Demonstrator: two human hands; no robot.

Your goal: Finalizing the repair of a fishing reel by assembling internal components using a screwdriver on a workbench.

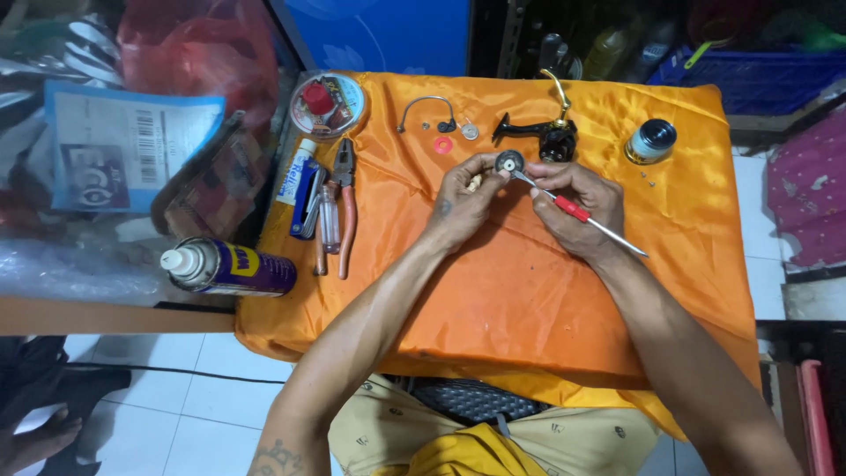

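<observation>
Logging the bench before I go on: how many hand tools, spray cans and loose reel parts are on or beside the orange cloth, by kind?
Hand tools: 3 (pliers, clear-handled screwdriver, thin red-collared tool in right hand)
Spray cans: 1
Reel parts: 4 (body, spool, bail wire, round part in left hand)
Total: 8

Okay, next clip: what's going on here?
A person sits at an orange cloth covered table. The left hand holds a small round dark part, while the right hand works a thin metal tool with a red band against it. A black reel body, pliers and a spray can lie nearby.
</observation>
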